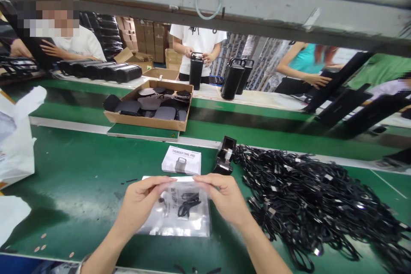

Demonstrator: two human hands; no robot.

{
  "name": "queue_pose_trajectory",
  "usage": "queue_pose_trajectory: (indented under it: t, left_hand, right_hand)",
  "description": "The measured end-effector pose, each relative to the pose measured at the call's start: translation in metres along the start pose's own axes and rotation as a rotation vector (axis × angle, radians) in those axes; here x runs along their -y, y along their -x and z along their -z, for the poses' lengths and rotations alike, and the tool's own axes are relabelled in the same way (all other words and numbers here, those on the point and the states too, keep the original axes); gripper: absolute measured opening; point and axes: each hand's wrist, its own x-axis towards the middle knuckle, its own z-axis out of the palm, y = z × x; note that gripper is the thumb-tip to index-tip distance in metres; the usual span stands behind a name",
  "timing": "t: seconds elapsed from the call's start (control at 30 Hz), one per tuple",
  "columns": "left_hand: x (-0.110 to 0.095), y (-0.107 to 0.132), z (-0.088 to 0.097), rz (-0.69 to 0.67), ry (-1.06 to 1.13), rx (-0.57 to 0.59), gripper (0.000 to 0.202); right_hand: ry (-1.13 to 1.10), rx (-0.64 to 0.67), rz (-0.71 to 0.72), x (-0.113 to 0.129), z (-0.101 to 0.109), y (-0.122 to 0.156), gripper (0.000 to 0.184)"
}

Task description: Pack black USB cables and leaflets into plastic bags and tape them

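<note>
Pinching far edge of 1 clr plastic bag [168,224] w/ our L hand [141,201] & R hand [226,197], near ctr of grn table [80,175]; blk cable [188,209] inside. Beyond, we list: wht booklet stack [181,162]; blk tape disp. [224,156], its R; cable pile [308,197], right.

Cables [308,197] — right of bag [171,214]

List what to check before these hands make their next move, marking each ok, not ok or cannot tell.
1. Left hand pinching the clear bag at its top edge: ok.
2. Right hand pinching that edge too: ok.
3. Black cable visible through the bag: ok.
4. Top edge sealed: cannot tell, fingers cover parts.
5. Cable pile apart from the bag: ok.
</note>
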Motion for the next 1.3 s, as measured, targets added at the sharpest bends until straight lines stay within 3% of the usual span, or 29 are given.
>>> queue_pose_trajectory:
  t: [0.1, 0.23, 0.3, 0.4, 0.47, 0.53, 0.6, 0.67, 0.73, 0.93, 1.07, 1.2, 1.3]
  left_hand:
    - [0.001, -0.001, 0.010, 0.028, 0.039, 0.082, 0.025]
    - [-0.007, -0.003, 0.005, 0.107, 0.444, 0.155, 0.059]
    - [-0.010, -0.004, -0.004, 0.106, 0.373, 0.210, 0.061]
    - [-0.007, -0.004, -0.019, 0.133, 0.046, 0.234, 0.038]
    - [0.000, -0.003, -0.025, 0.125, -0.007, 0.202, 0.034]
    - [0.008, -0.002, -0.028, 0.118, 0.064, 0.151, 0.033]
    - [0.012, -0.002, -0.030, 0.131, 0.141, 0.127, 0.033]
    - [0.014, -0.001, -0.031, 0.146, 0.179, 0.120, 0.033]
    - [0.014, 0.000, -0.031, 0.147, 0.186, 0.126, 0.033]
    - [0.016, 0.001, -0.032, 0.140, 0.153, 0.123, 0.030]
    - [0.020, -0.001, -0.034, 0.153, 0.184, 0.110, 0.033]
    - [0.020, 0.001, -0.035, 0.175, 0.240, 0.110, 0.034]
    - [0.014, 0.003, -0.036, 0.160, 0.205, 0.075, 0.034]
  right_hand:
    - [0.045, 0.065, 0.077, -0.001, 0.006, 0.002, 0.029]
    - [0.081, 0.093, 0.170, -0.006, 0.008, 0.002, 0.040]
    - [0.108, 0.101, 0.221, -0.007, 0.008, 0.001, 0.038]
    - [0.206, 0.094, 0.293, -0.010, 0.012, 0.003, 0.038]
    - [0.302, -0.096, 0.230, -0.014, 0.020, 0.003, 0.033]
    - [0.448, -0.398, 0.038, -0.021, 0.033, 0.001, 0.028]
    - [0.535, -0.539, -0.192, -0.028, 0.045, -0.004, 0.034]
    - [0.458, -0.480, -0.337, -0.033, 0.053, -0.011, 0.040]
    - [0.288, -0.428, -0.395, -0.034, 0.054, -0.017, 0.039]
    - [-0.127, -0.490, -0.382, -0.027, 0.027, -0.012, 0.035]
    - [0.121, -0.490, -0.251, -0.042, 0.013, 0.005, 0.032]
    - [0.392, -0.481, -0.304, -0.055, 0.015, 0.023, 0.034]
    - [0.321, -0.424, -0.303, -0.041, 0.007, 0.035, 0.035]
